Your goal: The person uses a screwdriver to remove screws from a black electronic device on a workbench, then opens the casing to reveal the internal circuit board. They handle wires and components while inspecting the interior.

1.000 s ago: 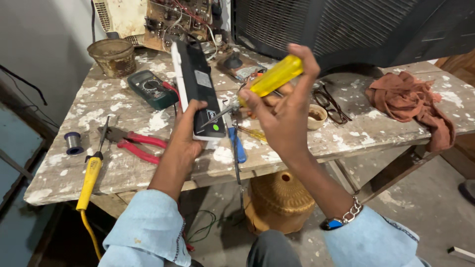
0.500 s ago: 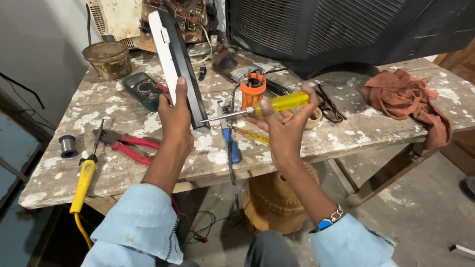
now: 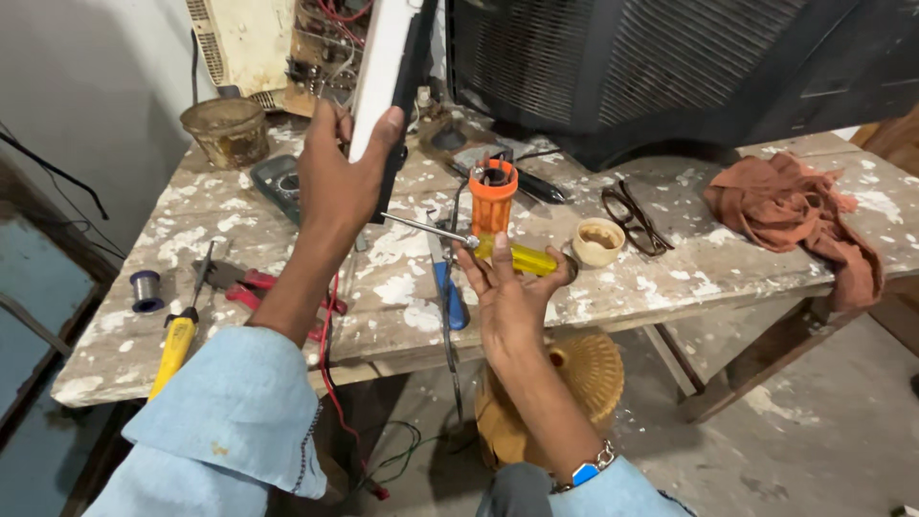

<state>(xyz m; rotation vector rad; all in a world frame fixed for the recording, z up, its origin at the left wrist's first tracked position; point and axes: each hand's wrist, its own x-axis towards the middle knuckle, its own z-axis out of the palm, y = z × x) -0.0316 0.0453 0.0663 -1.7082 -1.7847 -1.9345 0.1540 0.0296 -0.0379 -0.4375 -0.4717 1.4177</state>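
Behind both hands, a big dark television [image 3: 670,67] at the back of a paint-spattered tabletop [image 3: 402,287]. Off to the right of the right hand, a rust-coloured cloth [image 3: 795,215] in a heap, with a pair of glasses [image 3: 632,218] nearer in. Raised since half a second ago: a long white and black device [image 3: 391,77], now stood almost upright and lifted high, its top out of view. Left hand [image 3: 340,177] clenched round its lower end, thumb on one edge, fingers on the other. Turned palm-up since then: right hand [image 3: 507,287], grip loose, fingers spread, cradling a yellow-handled screwdriver [image 3: 488,249] with its metal shaft aimed left toward the device's foot but no longer touching it. By that, tool and device parted for the moment, the end of the device held up for a look. Just behind the right hand, an orange cylinder [image 3: 493,196] and a small cream cup [image 3: 598,241]. Below the left wrist, red pliers [image 3: 263,287]; farther left, another yellow-handled tool [image 3: 177,335] and a small wire spool [image 3: 145,289].
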